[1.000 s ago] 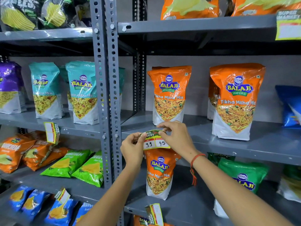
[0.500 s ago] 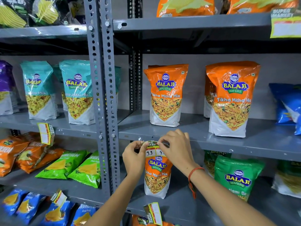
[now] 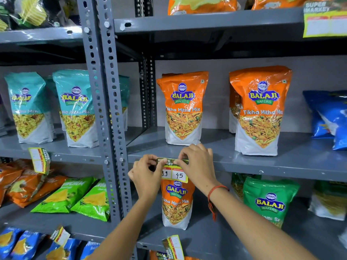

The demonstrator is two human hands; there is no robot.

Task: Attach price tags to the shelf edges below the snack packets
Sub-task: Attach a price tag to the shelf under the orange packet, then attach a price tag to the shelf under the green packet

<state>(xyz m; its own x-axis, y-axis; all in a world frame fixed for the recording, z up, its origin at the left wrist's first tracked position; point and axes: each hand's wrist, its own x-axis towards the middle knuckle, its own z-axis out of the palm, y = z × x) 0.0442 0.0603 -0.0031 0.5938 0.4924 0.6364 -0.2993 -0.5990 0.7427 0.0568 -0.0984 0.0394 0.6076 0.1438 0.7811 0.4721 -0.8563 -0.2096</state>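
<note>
- Step in hand: both hands are pressing a price tag (image 3: pixel 174 170) against the front edge of the middle shelf (image 3: pixel 272 167), directly below an orange Tikha Mitha Mix packet (image 3: pixel 183 107).
- Left hand (image 3: pixel 145 177): pinching the tag's top left corner between thumb and fingers.
- Right hand (image 3: pixel 197 164): pinching the tag's top right, fingertips (image 3: pixel 178 161) lying over the shelf lip.
- Tag position: its green header is sitting on the shelf edge; its white price panel is hanging below, over the packet on the shelf beneath (image 3: pixel 177 203).
- Advice, as judgement: keeping the header level with the lip, centring it under the packet and pressing along the whole top strip before letting go is looking wise; a one-corner hold is likely leaving it crooked, like the tilted tag (image 3: pixel 39 159) at left.
- Count, price tags showing: five, one in hand and four others on shelf edges.
- Count, orange packets standing on the middle shelf: two in front, with another partly hidden behind the right one.
- Count, teal packets (image 3: pixel 75 107) in the left bay: two in front; more are showing behind them, number unclear.
</note>
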